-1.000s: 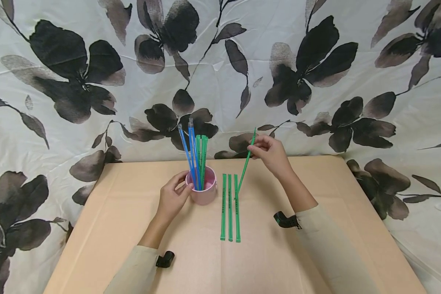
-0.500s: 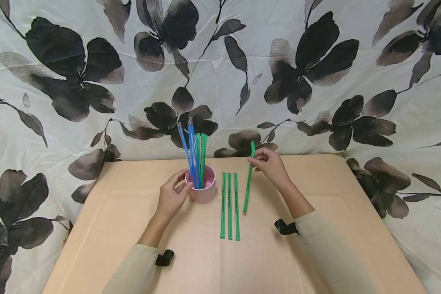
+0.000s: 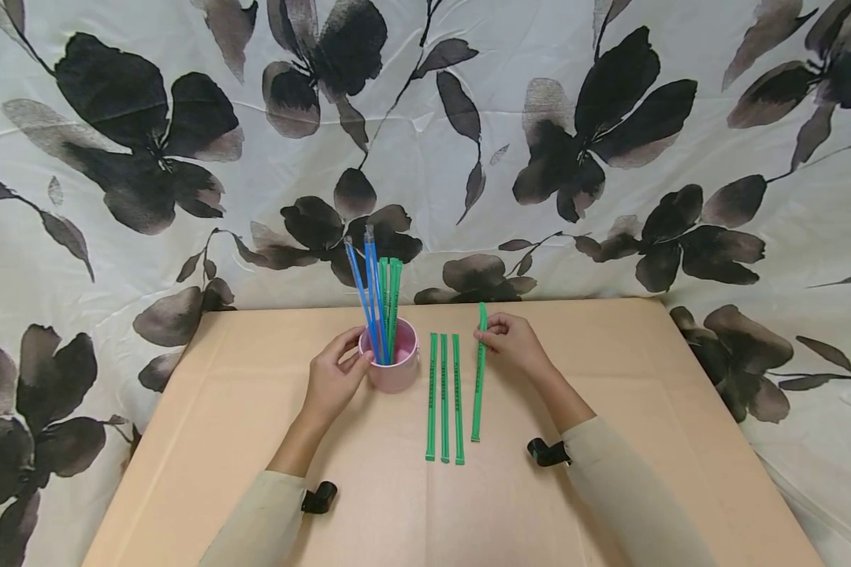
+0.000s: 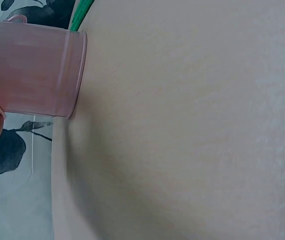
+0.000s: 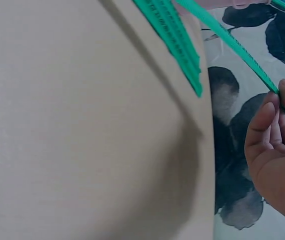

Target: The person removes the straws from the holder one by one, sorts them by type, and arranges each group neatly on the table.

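Observation:
My left hand (image 3: 335, 381) grips the side of a small pink bucket (image 3: 395, 379), thumb at the rim. Blue straws (image 3: 362, 293) and green wrapped straws (image 3: 393, 307) stand in it, leaning a little. In the left wrist view the pink bucket (image 4: 30, 70) fills the upper left corner, with part of the thumb beside it. My right hand (image 3: 514, 341) pinches another green wrapped straw (image 3: 478, 386) close to its upper end. That straw slants over the table in the right wrist view, above its own shadow. To its left, three green wrapped straws (image 3: 444, 402) lie side by side.
Everything is on a tan table (image 3: 369, 488) with its far edge just behind the bucket. A white cloth with dark flowers (image 3: 425, 157) hangs behind and around it. Dark wrist cameras (image 3: 319, 498) show below both hands.
My right hand has brought the pinched green straw down and nearer, from slanting over the third straw to parallel on the right of the row. The left hand and bucket stay put.

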Demonstrator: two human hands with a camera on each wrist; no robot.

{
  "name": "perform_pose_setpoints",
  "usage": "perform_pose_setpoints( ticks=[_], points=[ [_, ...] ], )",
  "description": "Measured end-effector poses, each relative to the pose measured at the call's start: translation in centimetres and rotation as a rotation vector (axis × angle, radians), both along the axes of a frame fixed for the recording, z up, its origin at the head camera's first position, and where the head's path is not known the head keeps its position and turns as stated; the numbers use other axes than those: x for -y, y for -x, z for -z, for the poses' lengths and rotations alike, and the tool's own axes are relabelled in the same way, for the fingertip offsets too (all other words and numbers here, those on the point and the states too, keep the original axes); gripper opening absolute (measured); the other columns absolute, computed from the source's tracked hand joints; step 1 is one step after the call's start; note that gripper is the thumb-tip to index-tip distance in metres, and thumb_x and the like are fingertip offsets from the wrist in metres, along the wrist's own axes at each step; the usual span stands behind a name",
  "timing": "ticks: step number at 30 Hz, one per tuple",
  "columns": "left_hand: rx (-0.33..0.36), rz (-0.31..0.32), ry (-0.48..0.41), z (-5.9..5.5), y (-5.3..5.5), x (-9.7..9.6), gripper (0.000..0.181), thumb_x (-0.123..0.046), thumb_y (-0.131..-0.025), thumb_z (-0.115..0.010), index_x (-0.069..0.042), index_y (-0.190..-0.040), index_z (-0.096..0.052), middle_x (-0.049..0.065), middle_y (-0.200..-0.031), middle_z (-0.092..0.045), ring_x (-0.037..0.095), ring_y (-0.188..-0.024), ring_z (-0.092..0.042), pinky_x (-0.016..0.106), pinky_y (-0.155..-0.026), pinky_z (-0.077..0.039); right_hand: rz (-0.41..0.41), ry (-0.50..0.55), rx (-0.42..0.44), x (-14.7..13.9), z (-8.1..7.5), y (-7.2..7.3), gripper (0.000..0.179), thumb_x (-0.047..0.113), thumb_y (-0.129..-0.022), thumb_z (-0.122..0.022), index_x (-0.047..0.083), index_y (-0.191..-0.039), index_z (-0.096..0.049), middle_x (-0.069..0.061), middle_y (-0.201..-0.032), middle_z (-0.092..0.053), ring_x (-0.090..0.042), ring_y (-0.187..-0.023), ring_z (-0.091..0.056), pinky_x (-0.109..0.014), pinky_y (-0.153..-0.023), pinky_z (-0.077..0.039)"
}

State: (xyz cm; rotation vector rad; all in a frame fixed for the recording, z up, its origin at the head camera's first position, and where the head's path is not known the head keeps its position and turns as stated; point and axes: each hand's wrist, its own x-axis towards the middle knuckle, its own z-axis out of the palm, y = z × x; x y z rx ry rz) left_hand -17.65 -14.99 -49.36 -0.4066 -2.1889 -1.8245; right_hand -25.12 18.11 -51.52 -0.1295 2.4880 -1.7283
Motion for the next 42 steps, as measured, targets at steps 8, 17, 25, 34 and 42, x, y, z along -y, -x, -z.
perform_pose_setpoints(
  ticks=[8, 17, 25, 34, 42],
  points=[
    [-0.002, 0.007, -0.001, 0.2, 0.0, 0.1, 0.045, 0.006, -0.095, -0.069, 0.016, -0.136, -0.055, 0.036, -0.136, -0.059, 0.05, -0.128, -0.059, 0.043, -0.105, -0.056, -0.044, -0.041, 0.077, 0.2, 1.7, -0.3, 0.021, 0.014, -0.096, -0.075, -0.003, -0.106, -0.067, -0.001, -0.079, -0.069, -0.018, -0.071, -0.066, -0.026, -0.067, -0.063],
    [0.003, 0.008, 0.0, 0.2, -0.1, 0.0, 0.044, 0.008, -0.094, -0.068, 0.016, -0.136, -0.055, 0.036, -0.135, -0.059, 0.051, -0.128, -0.058, 0.049, -0.106, -0.055, -0.094, 0.001, 0.18, 0.0, 2.7, -0.4, 0.018, 0.009, -0.099, -0.069, -0.006, -0.107, -0.065, 0.0, -0.076, -0.069, -0.01, -0.069, -0.063, -0.019, -0.062, -0.059],
    [0.002, 0.006, 0.009, 0.1, -0.1, 0.0, 0.043, 0.008, -0.095, -0.068, 0.015, -0.136, -0.056, 0.035, -0.135, -0.059, 0.05, -0.129, -0.058, 0.048, -0.106, -0.055, -0.113, 0.018, 0.228, 0.4, 3.2, -0.6, 0.019, 0.008, -0.1, -0.067, -0.009, -0.11, -0.065, -0.003, -0.076, -0.067, -0.012, -0.068, -0.063, -0.02, -0.06, -0.061],
    [0.001, 0.005, 0.018, -0.2, -0.2, 0.1, 0.044, 0.007, -0.094, -0.068, 0.016, -0.135, -0.056, 0.036, -0.134, -0.059, 0.052, -0.127, -0.058, 0.044, -0.105, -0.056, -0.089, 0.019, 0.236, 0.9, 3.4, -0.6, 0.021, 0.003, -0.101, -0.063, -0.014, -0.113, -0.065, -0.007, -0.076, -0.068, -0.011, -0.066, -0.065, -0.021, -0.059, -0.062],
    [0.0, 0.005, 0.02, -0.3, -0.2, 0.1, 0.043, 0.006, -0.094, -0.069, 0.015, -0.135, -0.057, 0.036, -0.133, -0.06, 0.052, -0.127, -0.059, 0.042, -0.105, -0.057, -0.029, -0.077, 0.226, 1.5, 3.2, -1.0, 0.018, 0.006, -0.099, -0.067, -0.009, -0.11, -0.067, -0.012, -0.079, -0.072, -0.012, -0.063, -0.067, -0.021, -0.059, -0.062]
  ],
)
